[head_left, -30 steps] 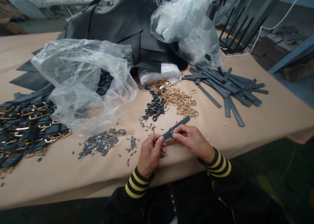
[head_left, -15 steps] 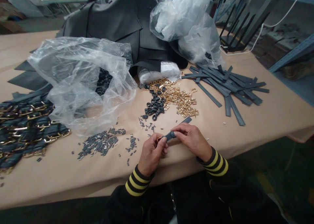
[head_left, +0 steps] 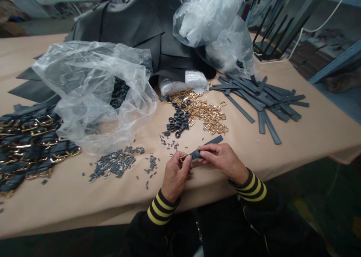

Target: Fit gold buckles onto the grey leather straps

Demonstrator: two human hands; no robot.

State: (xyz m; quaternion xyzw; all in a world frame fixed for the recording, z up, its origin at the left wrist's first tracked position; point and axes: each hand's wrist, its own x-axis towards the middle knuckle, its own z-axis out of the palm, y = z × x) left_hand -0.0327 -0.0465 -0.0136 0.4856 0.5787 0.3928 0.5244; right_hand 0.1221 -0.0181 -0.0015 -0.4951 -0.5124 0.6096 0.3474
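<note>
My left hand pinches the buckle end of a dark grey strap between thumb and fingers. A gold buckle peeks out at that end, partly covered by the fingers. Around the strap sits a dark keeper loop, and my right hand grips the strap beside it with thumb and forefinger. The strap's free end sticks out beyond the right fingers, up and to the right. Just past the hands lie a pile of dark loops and a heap of gold buckles.
Small dark and metallic pieces are scattered left of the hands. Finished-looking buckled straps are piled at far left. Clear plastic bags and black sheets stand behind. Loose straps and a black router are at right.
Both hands have shifted slightly to the right with the strap. My right fingers have moved a little along it, and more of its free end shows.
</note>
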